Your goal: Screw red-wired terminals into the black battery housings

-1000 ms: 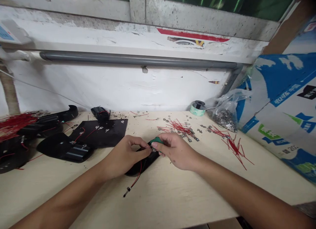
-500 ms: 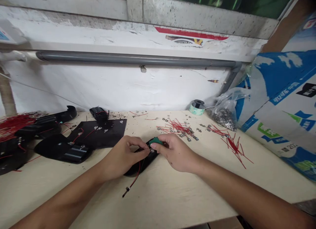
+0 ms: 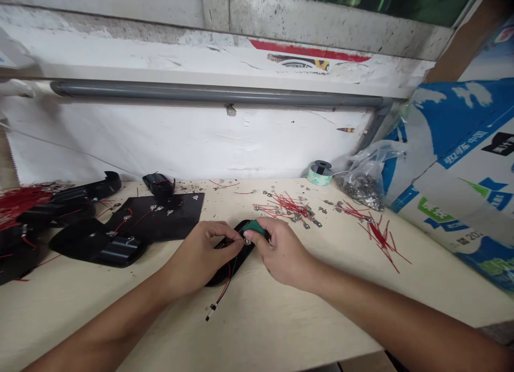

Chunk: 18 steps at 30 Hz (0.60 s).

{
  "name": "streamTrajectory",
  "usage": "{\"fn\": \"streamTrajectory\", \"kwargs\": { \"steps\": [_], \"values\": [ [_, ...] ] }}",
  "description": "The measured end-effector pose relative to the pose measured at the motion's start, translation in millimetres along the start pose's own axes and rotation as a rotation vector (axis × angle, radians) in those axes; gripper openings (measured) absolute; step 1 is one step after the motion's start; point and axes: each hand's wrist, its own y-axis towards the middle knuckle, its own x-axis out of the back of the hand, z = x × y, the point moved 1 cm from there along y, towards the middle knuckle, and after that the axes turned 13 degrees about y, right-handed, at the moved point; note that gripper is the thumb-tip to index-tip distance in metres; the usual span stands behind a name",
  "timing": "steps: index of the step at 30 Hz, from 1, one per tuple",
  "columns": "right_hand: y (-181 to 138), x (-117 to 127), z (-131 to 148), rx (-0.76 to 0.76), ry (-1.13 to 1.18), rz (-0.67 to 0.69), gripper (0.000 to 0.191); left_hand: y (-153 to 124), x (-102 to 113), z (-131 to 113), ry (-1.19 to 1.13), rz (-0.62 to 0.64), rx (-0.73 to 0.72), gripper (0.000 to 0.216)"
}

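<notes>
Left hand (image 3: 196,259) closed in a pinch on a black battery holder (image 3: 225,273), right hand (image 3: 285,251) gripping a green-handled tool (image 3: 254,228); wired holders (image 3: 96,243) lie done at bench left, loose red-wired terminals (image 3: 289,209) remain at right

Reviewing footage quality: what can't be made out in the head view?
All head view:
- green object: mostly covered by the right hand, identity unclear
- black holder: middle hidden by the left hand
- metal bit at the fingertips: too small
- red wires: cut off by left edge
- bagged metal pieces: too small to identify
</notes>
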Motion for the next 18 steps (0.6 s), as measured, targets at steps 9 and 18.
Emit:
{"fn": "streamTrajectory", "kwargs": {
  "steps": [9, 18],
  "values": [
    [15.3, 32.1, -1.5, -0.033, 0.244, -0.106, 0.025, 1.1, 3.6, 2.2, -0.11, -0.004, 0.134, 0.03],
    [11.5, 33.9, -1.9, -0.431, 0.231, 0.083, 0.037, -6.7, -12.6, 3.4, -0.277, -0.095, 0.179, 0.035]
  ]
}}
